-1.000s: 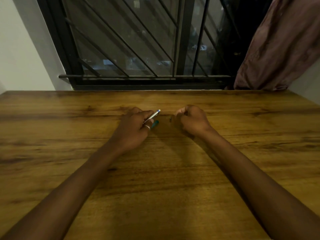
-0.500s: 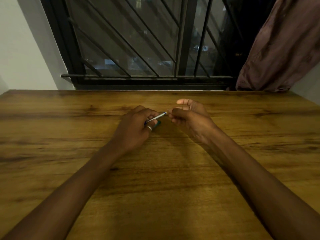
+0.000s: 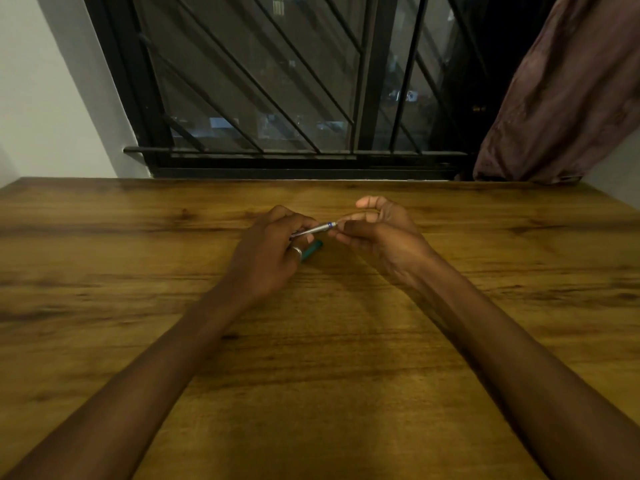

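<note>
My left hand [image 3: 273,252], with a ring on one finger, grips a thin silver pen refill [image 3: 313,230] that slants up to the right. A teal pen barrel [image 3: 311,250] sticks out below those fingers; whether it lies on the table or is held I cannot tell. My right hand [image 3: 375,233] pinches the blue-banded tip end of the refill between thumb and fingertips, with the index finger raised. Both hands are just above the wooden table [image 3: 311,358], near its middle.
A barred black window [image 3: 277,98] runs along the table's far edge. A brownish curtain [image 3: 561,91] hangs at the back right. White wall shows at the left.
My right hand picked up a small piece from the table a second ago and moved left to the refill's tip, where it now pinches. The left hand stayed in place.
</note>
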